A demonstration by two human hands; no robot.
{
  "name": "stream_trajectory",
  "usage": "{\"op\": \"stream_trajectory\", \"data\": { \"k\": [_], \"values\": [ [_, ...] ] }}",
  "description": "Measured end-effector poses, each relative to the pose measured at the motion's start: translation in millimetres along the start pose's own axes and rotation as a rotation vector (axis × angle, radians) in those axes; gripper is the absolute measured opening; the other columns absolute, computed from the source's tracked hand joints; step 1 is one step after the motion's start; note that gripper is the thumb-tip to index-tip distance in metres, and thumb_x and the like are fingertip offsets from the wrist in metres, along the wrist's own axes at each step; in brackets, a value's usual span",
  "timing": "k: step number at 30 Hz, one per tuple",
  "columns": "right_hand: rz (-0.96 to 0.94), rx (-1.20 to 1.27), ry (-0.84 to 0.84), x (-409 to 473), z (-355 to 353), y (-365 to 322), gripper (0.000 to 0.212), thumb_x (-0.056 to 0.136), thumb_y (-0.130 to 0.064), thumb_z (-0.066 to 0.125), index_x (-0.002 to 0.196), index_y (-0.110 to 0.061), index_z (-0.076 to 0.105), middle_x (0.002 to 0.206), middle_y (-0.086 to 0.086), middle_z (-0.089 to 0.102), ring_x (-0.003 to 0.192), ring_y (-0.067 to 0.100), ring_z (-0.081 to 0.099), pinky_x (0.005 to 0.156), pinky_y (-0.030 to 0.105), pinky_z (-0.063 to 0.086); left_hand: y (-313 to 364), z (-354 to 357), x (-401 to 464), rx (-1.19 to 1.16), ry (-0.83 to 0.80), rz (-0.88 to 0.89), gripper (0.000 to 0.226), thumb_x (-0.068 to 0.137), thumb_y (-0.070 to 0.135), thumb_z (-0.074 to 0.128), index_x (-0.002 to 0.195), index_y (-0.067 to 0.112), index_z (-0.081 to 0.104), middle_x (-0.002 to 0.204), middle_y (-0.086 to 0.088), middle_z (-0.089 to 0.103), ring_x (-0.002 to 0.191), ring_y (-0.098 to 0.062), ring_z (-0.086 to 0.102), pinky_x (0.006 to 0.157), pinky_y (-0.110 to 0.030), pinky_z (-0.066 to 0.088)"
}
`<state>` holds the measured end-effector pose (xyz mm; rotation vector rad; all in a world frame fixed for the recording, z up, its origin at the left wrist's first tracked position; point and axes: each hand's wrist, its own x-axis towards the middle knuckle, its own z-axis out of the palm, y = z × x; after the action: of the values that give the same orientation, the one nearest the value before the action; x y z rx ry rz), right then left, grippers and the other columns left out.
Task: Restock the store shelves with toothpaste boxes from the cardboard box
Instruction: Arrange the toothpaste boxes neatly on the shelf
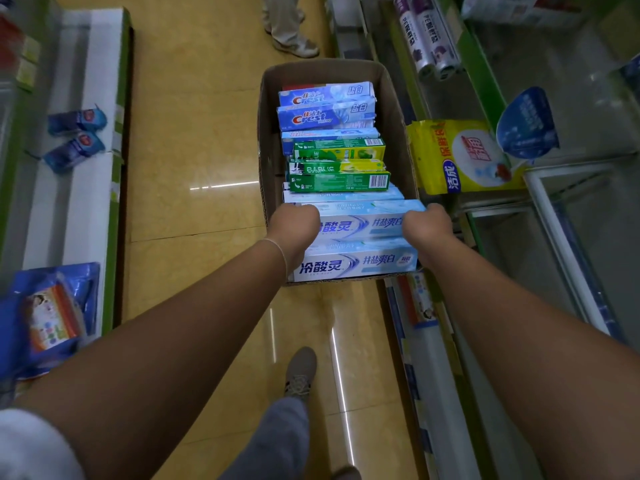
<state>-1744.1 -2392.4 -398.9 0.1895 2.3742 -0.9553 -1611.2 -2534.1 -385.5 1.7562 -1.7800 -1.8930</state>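
Note:
An open cardboard box (pixel 268 140) hangs above the aisle floor in front of me. It is packed with toothpaste boxes: blue Crest boxes (pixel 325 107) at the far end, green and yellow ones (pixel 339 164) in the middle, pale blue and white ones (pixel 356 265) nearest me. My left hand (pixel 294 223) grips the box's left wall near its close end. My right hand (pixel 427 223) grips the right wall opposite. Both sets of fingers curl down out of sight beside the top pale blue box (pixel 360 221).
Store shelves run along both sides of the yellow tiled aisle. A yellow packet (pixel 460 157) and foil rolls (pixel 426 39) sit on the right shelves, blue packs (pixel 74 138) on the left shelf. Another person's legs (pixel 287 26) stand beyond the box. My own foot (pixel 299 372) is below.

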Motion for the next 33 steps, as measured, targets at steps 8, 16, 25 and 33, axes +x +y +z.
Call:
{"op": "stream_trajectory", "data": {
  "k": [8,16,25,33],
  "values": [
    [-0.031,0.146,-0.025,-1.8,-8.3,15.1,0.048,0.093,-0.007,0.048,0.141,-0.012,0.044,0.108,0.004,0.047,0.095,0.028,0.055,0.077,0.042,0.052,-8.5,4.8,-3.2,-0.066,0.055,0.006,0.031,0.081,0.011,0.045,0.111,0.009,0.056,0.105,-0.011,0.061,0.085,-0.025,0.057,0.073,-0.034,0.047],
    [-0.289,0.308,0.106,-32.8,-38.1,18.0,0.043,0.087,-0.012,0.070,0.128,-0.014,0.057,0.108,0.000,0.062,0.095,0.013,0.062,0.076,0.025,0.053,15.2,-10.8,-26.4,0.104,0.239,0.429,0.035,0.088,0.042,0.060,0.103,0.015,0.043,0.117,-0.012,0.050,0.097,-0.028,0.059,0.089,-0.046,0.052],
    [-0.361,0.571,0.034,-79.2,-93.9,27.0,0.033,0.089,-0.010,0.071,0.114,-0.016,0.049,0.104,0.000,0.061,0.090,0.016,0.064,0.071,0.032,0.059,22.5,-10.4,-75.0,0.071,0.223,0.575,0.034,0.098,0.044,0.049,0.098,0.012,0.037,0.084,0.007,0.049,0.073,-0.006,0.050,0.060,-0.025,0.039],
    [-0.167,0.832,-0.273,-88.1,-106.7,36.5,0.044,0.092,-0.009,0.065,0.132,-0.004,0.049,0.124,0.016,0.063,0.096,0.023,0.068,0.064,0.031,0.058,1.6,-19.5,-65.7,-0.088,0.030,0.552,0.026,0.099,0.046,0.046,0.089,0.022,0.046,0.100,-0.007,0.063,0.083,-0.018,0.061,0.073,-0.039,0.054]
  ]
}}
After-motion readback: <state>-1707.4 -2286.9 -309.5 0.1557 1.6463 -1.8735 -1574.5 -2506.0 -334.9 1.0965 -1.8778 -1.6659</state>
